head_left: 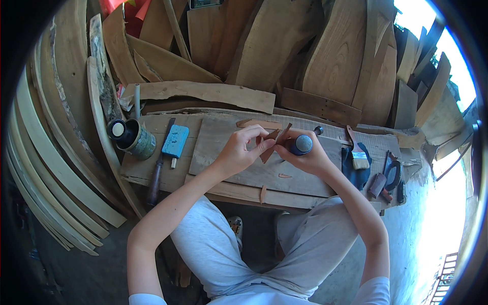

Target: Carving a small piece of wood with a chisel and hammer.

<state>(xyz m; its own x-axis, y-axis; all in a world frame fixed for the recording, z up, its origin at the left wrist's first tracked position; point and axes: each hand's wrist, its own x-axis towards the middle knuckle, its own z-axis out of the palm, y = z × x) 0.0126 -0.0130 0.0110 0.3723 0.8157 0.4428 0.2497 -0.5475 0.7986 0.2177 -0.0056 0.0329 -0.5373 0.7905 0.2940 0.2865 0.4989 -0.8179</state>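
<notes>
Over a workbench board (223, 134), my two hands meet at thin brown pieces. My left hand (240, 150) pinches a thin brown piece (271, 147), which looks like a sliver of wood. In my right hand (314, 158) is a dark blue cylindrical tool handle (303, 144) with a pale blue round end, pointing up; its working end is hidden. A narrow brown strip (285, 132) rises beside the right fingers, and I cannot tell which hand holds it. Small wood scraps (285, 176) lie on the board below.
To the left are a file (161, 168), a light blue block (176, 141) and a can (141, 144). A paintbrush (358, 152), a dark cloth (354, 173) and small dark tools (378, 184) lie to the right. Wooden planks (333, 56) lean behind the bench.
</notes>
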